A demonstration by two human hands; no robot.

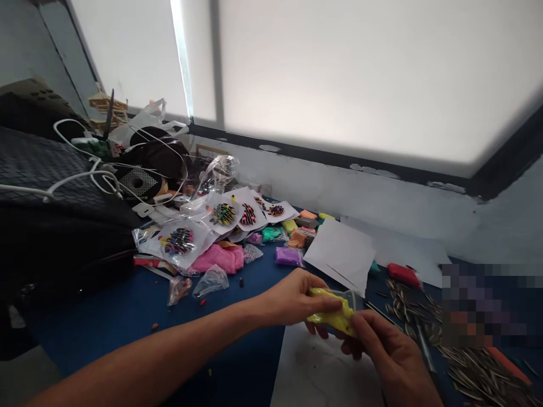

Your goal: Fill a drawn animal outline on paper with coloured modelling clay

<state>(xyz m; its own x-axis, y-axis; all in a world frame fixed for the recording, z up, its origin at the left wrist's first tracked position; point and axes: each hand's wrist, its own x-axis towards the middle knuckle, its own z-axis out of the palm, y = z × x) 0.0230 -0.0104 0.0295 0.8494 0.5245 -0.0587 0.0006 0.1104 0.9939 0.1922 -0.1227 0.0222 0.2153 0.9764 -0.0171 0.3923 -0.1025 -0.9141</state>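
Note:
Both hands grip a small clear bag of yellow modelling clay [333, 310] above a white sheet of paper [322, 367]. My left hand [294, 299] pinches the bag from the left, thumb on top and fingers beneath. At the bag's right end, my right hand [382, 345] is closed on its edge, thumb in front. The bag's clear top sticks up behind the clay. To the right of my right hand lie striped sunflower seeds [475, 367] and a pen-like stick [424, 345].
Seed-and-clay figures [180, 240] sit on white papers at the left. Bagged purple clay [288, 256], a pink bag [220, 258] and a red packet [403, 275] lie on the blue table [110, 316]. Blank sheets [339, 251] lie behind my hands. A black bag [63, 226] and cables crowd the left.

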